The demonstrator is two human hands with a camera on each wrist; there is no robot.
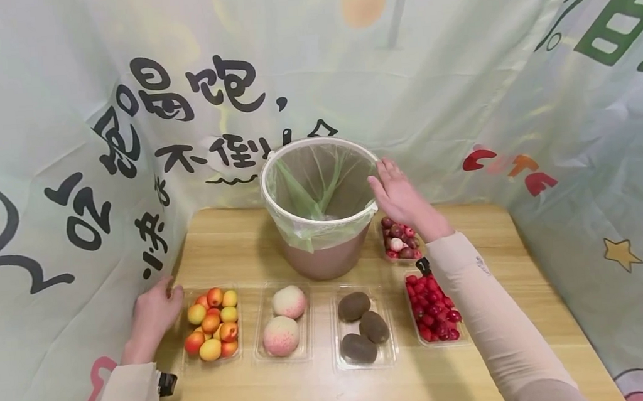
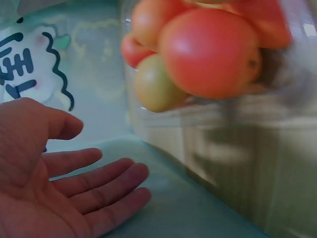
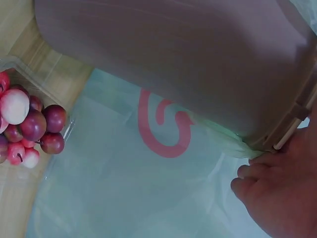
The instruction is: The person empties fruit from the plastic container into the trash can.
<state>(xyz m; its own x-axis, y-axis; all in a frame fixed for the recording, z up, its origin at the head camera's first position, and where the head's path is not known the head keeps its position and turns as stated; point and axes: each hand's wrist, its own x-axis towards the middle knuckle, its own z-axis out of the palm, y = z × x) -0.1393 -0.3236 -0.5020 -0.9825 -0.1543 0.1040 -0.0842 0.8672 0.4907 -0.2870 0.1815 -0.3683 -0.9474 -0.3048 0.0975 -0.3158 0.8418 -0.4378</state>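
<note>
At the back of the table stands a brownish bin with a white rim, lined with a thin green plastic bag folded over its edge. My right hand lies against the right side of the rim, fingers extended and thumb at the edge. In the right wrist view its fingertips touch the bag's fold beside the rim. My left hand holds nothing, its fingers loosely spread beside a clear tray of red-yellow fruit. The left wrist view shows that palm apart from the tray.
Along the front stand clear trays with two pinkish peaches, three brown kiwis and small red fruits. Behind the red fruits, partly under my right forearm, is a tray of dark purple and pink fruits. Printed cloth walls surround the table.
</note>
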